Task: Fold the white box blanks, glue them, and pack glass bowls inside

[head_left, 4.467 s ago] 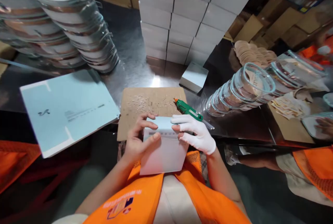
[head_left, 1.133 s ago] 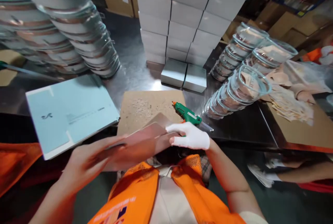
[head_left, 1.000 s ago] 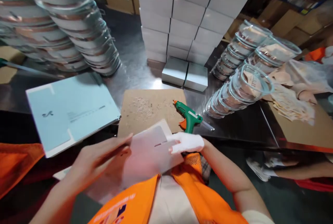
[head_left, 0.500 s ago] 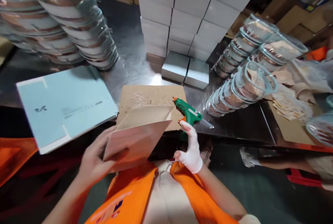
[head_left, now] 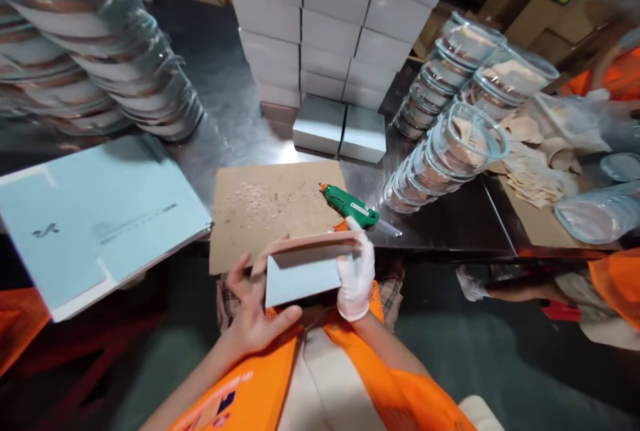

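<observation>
"From the head view, what is the left hand [head_left: 256,317] doing?"

"It's bare and spread wide at the left end of a pale-blue paperboard box piece [head_left: 303,281]. The thumb stretches to the right below the near edge, while the other fingers fan upward and away, the farthest reaching beside the far left corner. Whether those fingertips press on the board, I can't tell."

"And the right hand [head_left: 357,277]?"

"That one wears a white glove with bare fingertips. It holds the piece by its right end, thumb bent against the blue face, fingers reaching up at the far edge. The wrist is raised, with the forearm slanting down to the right."

"Where exactly is the piece?"

"Between the two hands, in front of the orange vest [head_left: 235,384] and at the near edge of a cardboard sheet [head_left: 240,234]. It's tilted, with a folded panel along its far side and shadow beneath that."

"Anything close by?"

"A green hot glue gun [head_left: 353,206] lies just beyond the right hand, its orange nozzle pointing left over the sheet. Well to the left is a stack of flat printed blue boards [head_left: 125,207]; beyond the sheet, two small closed boxes [head_left: 340,129] sit side by side."
</observation>
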Demonstrator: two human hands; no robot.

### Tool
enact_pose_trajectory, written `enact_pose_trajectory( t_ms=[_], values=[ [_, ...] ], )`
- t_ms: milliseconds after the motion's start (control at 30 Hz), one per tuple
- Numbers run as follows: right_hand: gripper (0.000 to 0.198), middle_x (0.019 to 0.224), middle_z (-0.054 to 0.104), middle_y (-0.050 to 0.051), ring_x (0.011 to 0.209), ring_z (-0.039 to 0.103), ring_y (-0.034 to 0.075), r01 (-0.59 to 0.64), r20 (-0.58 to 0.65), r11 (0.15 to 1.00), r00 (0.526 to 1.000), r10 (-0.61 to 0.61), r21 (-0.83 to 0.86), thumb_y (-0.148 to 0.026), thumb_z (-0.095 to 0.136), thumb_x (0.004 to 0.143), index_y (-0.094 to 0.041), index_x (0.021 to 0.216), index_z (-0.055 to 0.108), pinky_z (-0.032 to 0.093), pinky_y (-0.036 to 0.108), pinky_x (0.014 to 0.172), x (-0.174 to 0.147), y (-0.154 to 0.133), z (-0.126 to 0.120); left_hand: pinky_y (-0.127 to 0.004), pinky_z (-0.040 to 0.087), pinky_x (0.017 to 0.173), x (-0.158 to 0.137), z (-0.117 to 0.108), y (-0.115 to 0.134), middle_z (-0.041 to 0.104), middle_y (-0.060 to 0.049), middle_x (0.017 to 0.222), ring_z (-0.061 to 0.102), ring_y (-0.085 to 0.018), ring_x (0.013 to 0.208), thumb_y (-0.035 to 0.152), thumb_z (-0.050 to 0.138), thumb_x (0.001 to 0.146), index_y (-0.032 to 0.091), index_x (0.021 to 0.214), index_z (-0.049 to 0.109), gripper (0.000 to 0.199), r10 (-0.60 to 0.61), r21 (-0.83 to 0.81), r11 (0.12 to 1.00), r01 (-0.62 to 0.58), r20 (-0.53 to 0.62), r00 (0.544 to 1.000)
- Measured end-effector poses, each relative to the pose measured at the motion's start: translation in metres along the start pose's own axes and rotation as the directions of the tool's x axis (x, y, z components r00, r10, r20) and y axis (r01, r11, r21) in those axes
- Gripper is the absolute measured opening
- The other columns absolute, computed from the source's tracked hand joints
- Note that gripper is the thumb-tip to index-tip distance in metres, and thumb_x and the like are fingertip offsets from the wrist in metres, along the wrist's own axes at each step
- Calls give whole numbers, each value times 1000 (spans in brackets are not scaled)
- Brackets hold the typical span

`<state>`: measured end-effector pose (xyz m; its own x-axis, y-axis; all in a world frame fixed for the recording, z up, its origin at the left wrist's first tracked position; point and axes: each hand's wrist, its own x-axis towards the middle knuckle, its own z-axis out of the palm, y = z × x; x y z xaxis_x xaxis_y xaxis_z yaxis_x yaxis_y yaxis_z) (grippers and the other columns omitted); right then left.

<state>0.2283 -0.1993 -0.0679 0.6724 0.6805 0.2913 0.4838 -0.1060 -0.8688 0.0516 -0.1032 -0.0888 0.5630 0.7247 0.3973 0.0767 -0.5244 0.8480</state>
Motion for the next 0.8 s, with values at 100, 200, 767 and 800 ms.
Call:
enact_pose_trajectory(
  t_ms=[100,200,767,800],
  values=[
    [55,154,56,23,131,69,27,-5,-141,998,990,14,66,-45,42,104,-21,152,34,60,42,104,13,-5,-13,-39,64,85,10,-14,1,74,-9,116,75,-27,103,45,80,88,31,117,75,33,103,50,993,-107,78,992],
    [39,121,73,17,104,76,26,-138,-115,976,986,119,-170,-52,47,102,-21,123,59,61,40,94,36,0,-37,-33,63,73,21,-34,-3,78,-3,97,75,-22,84,38,81,87,30,103,79,18,102,68,992,-104,37,994],
    [39,80,77,4,61,70,19,-464,-141,872,863,485,157,-51,70,78,-20,100,61,59,31,57,54,9,-52,-37,57,96,35,-13,-10,81,-4,101,74,-25,102,47,80,88,25,100,80,25,-111,-11,994,111,-209,972],
    [40,79,76,3,60,69,18,-400,-187,895,881,435,197,-51,73,79,-20,102,62,59,31,57,49,4,-53,-36,57,96,40,-10,-5,81,-4,101,75,-24,101,46,81,87,25,101,81,25,-97,-14,995,96,-206,974]
  ],
)
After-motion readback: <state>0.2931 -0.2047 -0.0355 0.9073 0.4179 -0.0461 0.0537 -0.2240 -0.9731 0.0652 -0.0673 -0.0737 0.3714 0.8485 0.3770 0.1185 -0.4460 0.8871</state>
